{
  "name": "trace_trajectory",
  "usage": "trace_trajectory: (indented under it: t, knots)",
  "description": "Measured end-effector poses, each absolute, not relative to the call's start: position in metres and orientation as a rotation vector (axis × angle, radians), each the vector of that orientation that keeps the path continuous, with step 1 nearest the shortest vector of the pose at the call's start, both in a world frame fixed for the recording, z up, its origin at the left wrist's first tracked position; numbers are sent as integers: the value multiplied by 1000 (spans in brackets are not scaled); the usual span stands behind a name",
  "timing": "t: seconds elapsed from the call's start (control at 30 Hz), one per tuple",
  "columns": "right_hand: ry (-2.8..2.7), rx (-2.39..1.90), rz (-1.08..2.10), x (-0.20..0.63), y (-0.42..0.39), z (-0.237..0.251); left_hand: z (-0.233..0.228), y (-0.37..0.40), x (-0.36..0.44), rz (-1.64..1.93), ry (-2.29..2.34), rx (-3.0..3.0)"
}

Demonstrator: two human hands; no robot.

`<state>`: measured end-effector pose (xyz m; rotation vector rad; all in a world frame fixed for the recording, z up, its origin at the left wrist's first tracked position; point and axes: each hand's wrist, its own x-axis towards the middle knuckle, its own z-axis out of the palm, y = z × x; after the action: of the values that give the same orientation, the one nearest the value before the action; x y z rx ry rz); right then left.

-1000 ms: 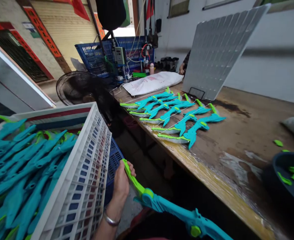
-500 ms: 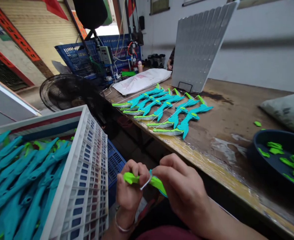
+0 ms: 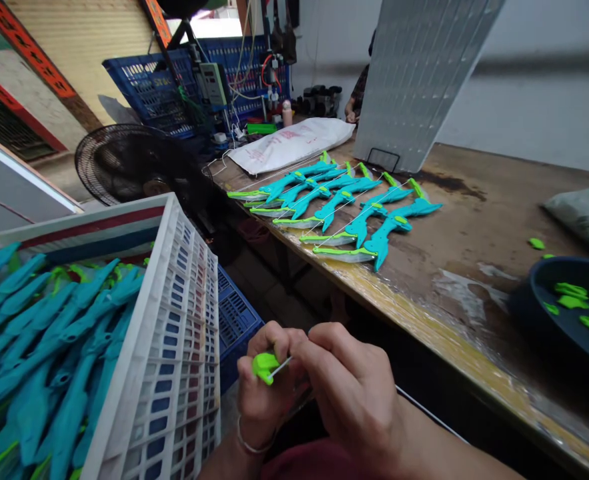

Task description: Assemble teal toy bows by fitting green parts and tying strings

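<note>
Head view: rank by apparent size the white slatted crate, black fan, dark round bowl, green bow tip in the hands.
Largest to smallest, as they look:
1. White slatted plastic crate, though nearest the camera, so inflated.
2. Black round fan.
3. Dark round bowl, cut off by the frame edge, so unsure against the fan.
4. Bright green plastic bow tip.

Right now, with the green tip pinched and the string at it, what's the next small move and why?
Probably draw the white string tight onto the green tip: the left hand grips the tip, the right hand pinches the string beside it.
</note>
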<state>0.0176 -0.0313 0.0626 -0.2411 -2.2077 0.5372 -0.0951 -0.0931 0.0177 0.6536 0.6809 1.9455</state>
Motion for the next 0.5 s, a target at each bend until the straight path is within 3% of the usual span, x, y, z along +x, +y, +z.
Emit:
trace_trajectory:
  t: [0.5]
  knots:
    - [-2234,-207,445,19,-32,61,8,-96,-93,1923,563,681]
